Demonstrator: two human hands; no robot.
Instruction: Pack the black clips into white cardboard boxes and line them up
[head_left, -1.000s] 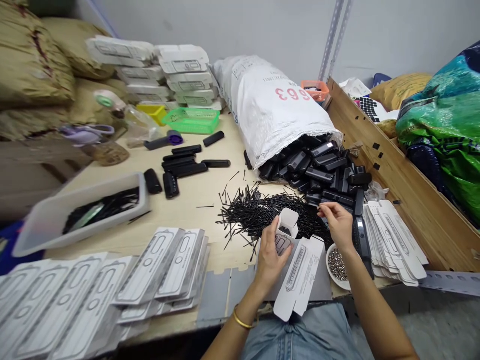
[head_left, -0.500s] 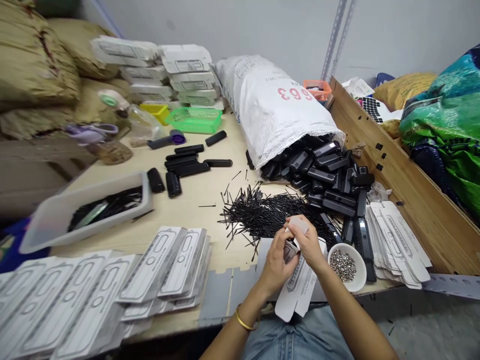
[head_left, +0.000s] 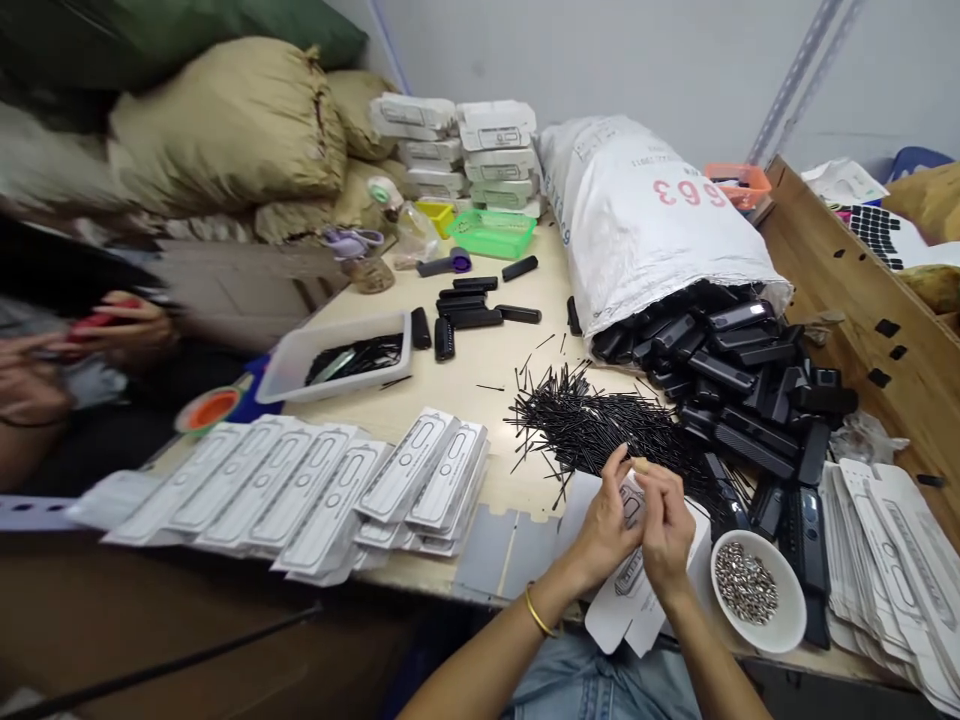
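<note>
A white printed cardboard box [head_left: 621,602], its flaps sticking out towards my lap, is tilted between my hands near the table's front edge. My left hand [head_left: 606,532] grips its left side at the far end, thumb and fingers curled round it. On the other side, my right hand [head_left: 666,522] is closed on the same end, fingertips bunched at the top. My fingers cover much of that end. Just beyond them spreads a heap of thin black sticks [head_left: 592,415]. A white bowl of small metal parts [head_left: 795,610] stands right of my right hand.
Black plastic cases [head_left: 750,430] spill from a white sack [head_left: 645,220]. Flat cartons [head_left: 892,580] lie at right, packed boxes [head_left: 300,490] at left. A plastic tray [head_left: 274,370] holds black pieces. A wooden board [head_left: 840,290] edges the right. Another person's hands [head_left: 127,325] hold something red.
My view has swung left, bringing another person's hands into sight. My right hand has shifted its grip at the box's far end, where a pale flap stood up before.
</note>
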